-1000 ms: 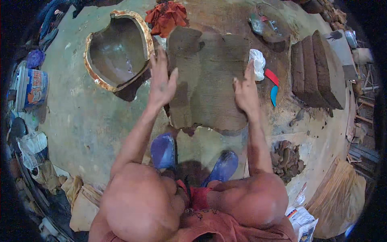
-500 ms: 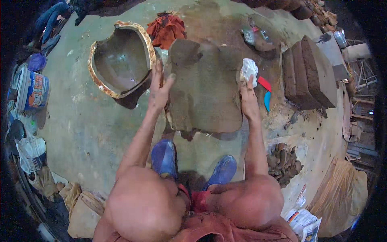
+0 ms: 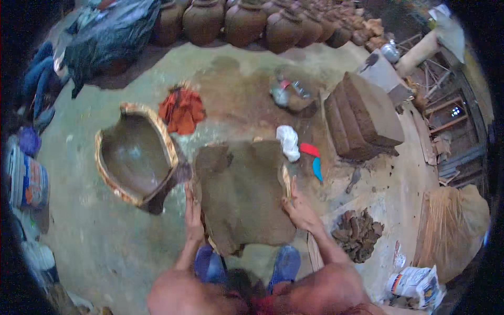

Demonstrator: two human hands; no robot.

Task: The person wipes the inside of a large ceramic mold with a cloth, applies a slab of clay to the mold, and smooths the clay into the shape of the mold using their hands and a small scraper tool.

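Floor: clay pots lined far edge.
Clay slab: lay flat.
Left hand: stretched straight-fingered alongside.
Right hand: met slab's edge; grip unclear.

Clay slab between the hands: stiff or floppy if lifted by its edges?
The clay slab would probably sag, being broad, flat and damp-looking. Its uneven near edge might tear if pulled. Likely heavy too, since it looks like solid clay.
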